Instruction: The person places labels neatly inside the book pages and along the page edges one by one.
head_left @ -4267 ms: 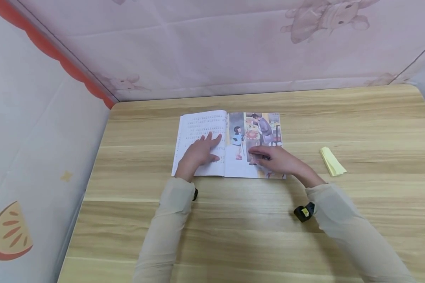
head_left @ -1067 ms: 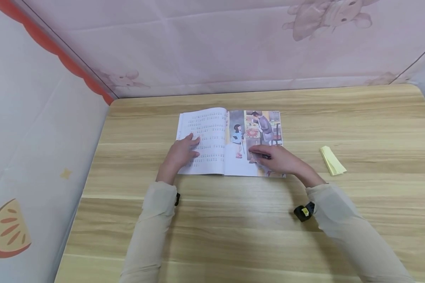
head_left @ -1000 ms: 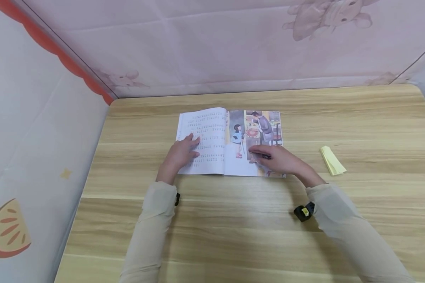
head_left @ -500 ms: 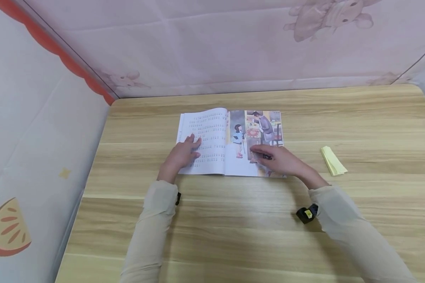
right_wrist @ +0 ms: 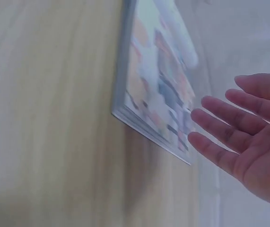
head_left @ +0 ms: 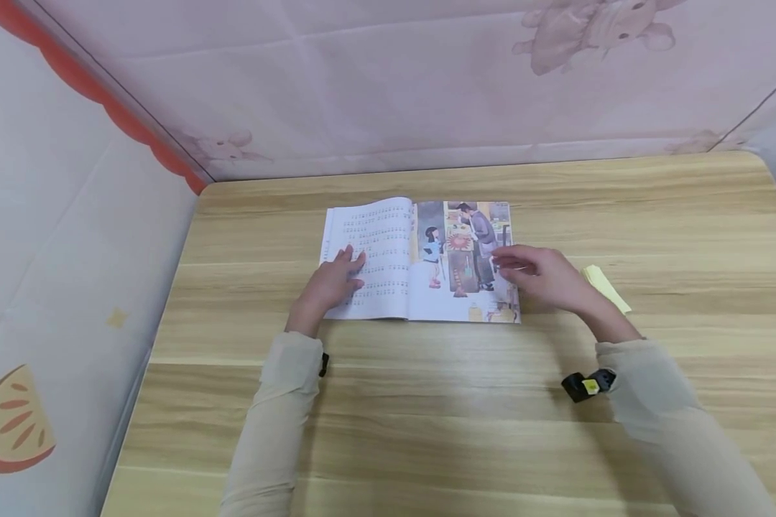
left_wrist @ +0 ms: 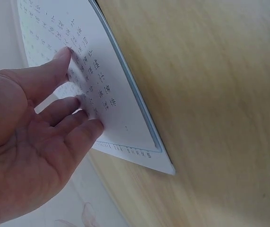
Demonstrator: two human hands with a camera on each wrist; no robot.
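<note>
The book (head_left: 417, 280) is lying open on the wooden table (head_left: 440, 424), showing words on its left page (head_left: 386, 240) and a picture (head_left: 460, 244) on its right. The left hand (head_left: 328, 283) is resting its fingertips on the words, with a wide gap showing beside its thumb. The right hand (head_left: 548, 278) is hanging just over the book's right edge, its loose fingers sitting a little apart. Yellow paper strips (head_left: 609, 290) are lying near it.
</note>
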